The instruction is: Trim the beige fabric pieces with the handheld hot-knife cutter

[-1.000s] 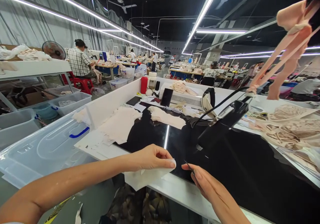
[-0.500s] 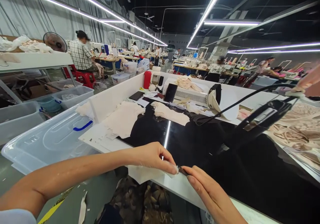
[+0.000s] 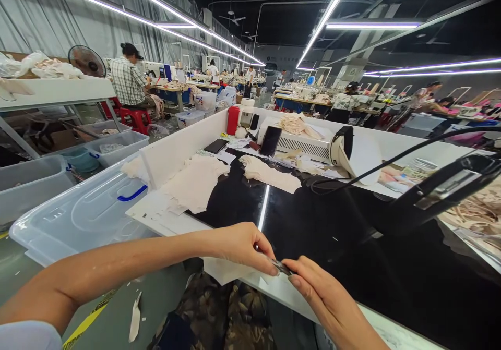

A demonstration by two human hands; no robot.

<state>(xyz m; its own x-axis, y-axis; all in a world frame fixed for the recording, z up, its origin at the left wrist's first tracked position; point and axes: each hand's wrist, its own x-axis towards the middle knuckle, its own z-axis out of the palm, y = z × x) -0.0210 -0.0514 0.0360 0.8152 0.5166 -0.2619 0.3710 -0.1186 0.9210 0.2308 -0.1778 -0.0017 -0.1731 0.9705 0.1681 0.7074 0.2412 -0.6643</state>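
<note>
Just over the table's front edge, my two hands meet at a small dark metal tool (image 3: 282,268), too small and covered for its kind to show. My left hand (image 3: 245,245) is closed, thumb and finger pinching at the tool's tip. Closed round its other end is my right hand (image 3: 326,292), its fingers hiding most of the grip. A pale sheet (image 3: 222,270) lies under my left hand at the edge. Farther back on the black tabletop (image 3: 313,235) rest a stack of cream cloth pieces (image 3: 195,180) and a smaller cream stack (image 3: 270,174).
A phone (image 3: 270,140) leans on a white slotted unit (image 3: 303,149); a red bottle (image 3: 233,120) stands behind. At right looms a black device (image 3: 446,193) with a cable (image 3: 391,167). A clear lidded bin (image 3: 78,214) adjoins the table's left side. Several people work at machines beyond.
The whitish scrap seen at my left fingertips is no longer visible; the fingertips now meet the tool. The black device at right appears shifted right, and the view has turned slightly.
</note>
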